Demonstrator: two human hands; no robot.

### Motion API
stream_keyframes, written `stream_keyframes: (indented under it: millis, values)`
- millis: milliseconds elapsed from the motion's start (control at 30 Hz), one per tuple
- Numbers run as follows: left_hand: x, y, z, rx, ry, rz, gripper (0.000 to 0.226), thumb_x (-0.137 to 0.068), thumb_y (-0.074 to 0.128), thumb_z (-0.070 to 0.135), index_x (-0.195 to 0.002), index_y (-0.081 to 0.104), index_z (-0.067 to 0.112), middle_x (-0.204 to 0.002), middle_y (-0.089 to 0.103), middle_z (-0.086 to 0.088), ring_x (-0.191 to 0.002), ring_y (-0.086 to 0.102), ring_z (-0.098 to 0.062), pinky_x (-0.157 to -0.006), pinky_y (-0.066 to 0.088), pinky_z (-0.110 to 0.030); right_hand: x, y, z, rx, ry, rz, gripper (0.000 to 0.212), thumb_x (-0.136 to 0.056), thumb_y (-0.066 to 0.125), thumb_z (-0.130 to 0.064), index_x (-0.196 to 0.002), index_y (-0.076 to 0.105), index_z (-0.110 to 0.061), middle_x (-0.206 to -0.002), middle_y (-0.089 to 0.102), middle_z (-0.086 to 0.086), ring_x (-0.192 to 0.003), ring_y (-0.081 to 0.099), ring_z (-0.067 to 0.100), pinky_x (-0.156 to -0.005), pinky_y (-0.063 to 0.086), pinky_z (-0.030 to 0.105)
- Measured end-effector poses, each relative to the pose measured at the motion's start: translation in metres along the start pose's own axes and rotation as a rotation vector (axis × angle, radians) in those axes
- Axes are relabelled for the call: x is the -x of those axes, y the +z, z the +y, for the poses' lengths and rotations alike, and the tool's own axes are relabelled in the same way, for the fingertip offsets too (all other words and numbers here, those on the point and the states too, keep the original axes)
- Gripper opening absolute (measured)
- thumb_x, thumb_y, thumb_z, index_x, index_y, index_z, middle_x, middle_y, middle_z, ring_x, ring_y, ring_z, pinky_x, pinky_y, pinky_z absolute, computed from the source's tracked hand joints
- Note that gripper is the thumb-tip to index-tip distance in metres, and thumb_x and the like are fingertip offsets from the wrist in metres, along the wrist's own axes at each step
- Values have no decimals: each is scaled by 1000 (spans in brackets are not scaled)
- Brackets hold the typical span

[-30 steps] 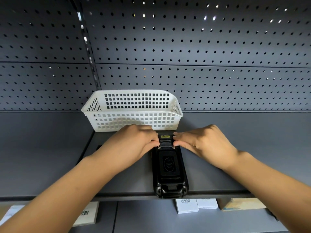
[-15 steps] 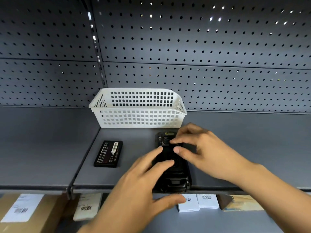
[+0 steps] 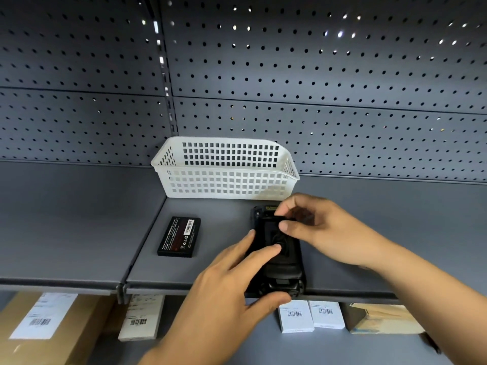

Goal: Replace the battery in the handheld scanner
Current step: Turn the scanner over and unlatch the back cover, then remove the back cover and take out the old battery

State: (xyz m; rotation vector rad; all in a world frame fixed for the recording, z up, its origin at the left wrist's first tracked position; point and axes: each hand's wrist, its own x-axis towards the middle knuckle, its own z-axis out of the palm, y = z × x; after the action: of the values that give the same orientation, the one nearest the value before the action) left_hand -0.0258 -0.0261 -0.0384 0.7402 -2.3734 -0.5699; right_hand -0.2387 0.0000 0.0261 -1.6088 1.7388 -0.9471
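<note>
A black handheld scanner [image 3: 286, 264] lies back side up on the grey shelf [image 3: 210, 259], its near end at the shelf's front edge. My left hand [image 3: 232, 285] grips the scanner's near half, fingers on its back and thumb under the front end. My right hand [image 3: 316, 227] pinches the black back cover at the scanner's far end, thumb on top. A black battery [image 3: 179, 237] with a white barcode label lies flat on the shelf, left of the scanner and apart from both hands.
A white plastic mesh basket [image 3: 224, 177] stands behind the scanner against the grey pegboard wall [image 3: 316, 88]. On the lower shelf lie a brown carton [image 3: 39, 327], white labelled boxes [image 3: 311, 316] and a tan box [image 3: 382, 318].
My left hand slid from the scanner's far end back to its near end, uncovering the battery on the left. My right hand now pinches the cover at the far end.
</note>
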Motion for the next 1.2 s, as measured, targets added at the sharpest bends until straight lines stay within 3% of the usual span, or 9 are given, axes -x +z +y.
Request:
stream_keyframes:
  millis: [67, 133, 300, 500, 600, 667, 767, 1000, 1200]
  values:
    - [0, 0, 0, -15, 7, 5, 66, -76, 50, 74, -138, 32, 58, -151, 35, 23, -135, 33, 5, -103, 22, -6, 6, -3, 0, -192, 13, -10, 17, -88, 65, -11, -104, 67, -17, -99, 71, 11, -84, 62, 7, -78, 51, 16]
    - [0, 1, 0, -37, 17, 2, 65, -80, 46, 74, -140, 35, 53, -150, 39, 20, -134, 36, 3, -103, 25, -9, 14, -4, 4, -276, 48, -13, 26, -88, 66, -10, -111, 65, -21, -84, 71, 4, -73, 62, 4, -66, 48, 13]
    - [0, 3, -1, -42, 55, 12, 67, -83, 41, 74, -142, 40, 42, -149, 41, 17, -135, 38, -1, -103, 38, -20, 26, 3, 15, -356, 139, 32, 34, -85, 69, -14, -117, 62, -23, -76, 68, 4, -62, 58, 11, -55, 40, 24]
    - [-6, -2, 20, -166, 116, 8, 76, -87, 40, 70, -152, 25, 32, -162, 20, 5, -147, 17, -4, -110, 20, -27, 30, 1, 9, -528, 42, 202, 35, -82, 69, -6, -116, 69, -15, -71, 68, 2, -55, 51, 10, -47, 42, 18]
    - [-27, -2, 46, -294, 150, -3, 62, -91, 41, 51, -145, 42, 21, -153, 41, -12, -139, 41, -19, -100, 42, -32, 39, -25, 8, -544, 30, 270, 34, -81, 67, -4, -114, 71, -13, -74, 65, 0, -53, 49, 10, -45, 40, 18]
    - [-43, 6, 63, -374, 175, -10, 51, -90, 46, 41, -134, 57, 18, -136, 59, -17, -122, 60, -24, -80, 57, -32, 51, -44, 14, -517, 75, 294, 34, -80, 68, -6, -113, 71, -12, -75, 60, 6, -51, 46, 11, -44, 39, 18]
    - [-55, 29, 81, -458, 177, -96, 46, -83, 72, 34, -125, 64, 18, -119, 70, -16, -108, 69, -25, -65, 60, -31, 69, -64, 34, -428, 167, 328, 40, -75, 70, -15, -115, 69, -10, -68, 56, 11, -47, 42, 11, -44, 38, 16]
    - [-58, 68, 95, -578, 172, -333, 49, -75, 77, 37, -120, 67, 20, -108, 75, -16, -97, 73, -26, -60, 60, -33, 91, -74, 68, -48, 269, 329, 29, -81, 74, -13, -110, 70, -14, -65, 68, -4, -48, 59, 2, -48, 40, 6]
    - [-57, 69, 93, -530, 168, -316, 44, -74, 58, 43, -111, 73, 24, -108, 75, -9, -95, 73, -22, -67, 59, -28, 89, -70, 67, 253, 273, 334, 26, -79, 75, -28, -105, 73, -28, -86, 75, -10, -74, 67, -1, -75, 48, 14]
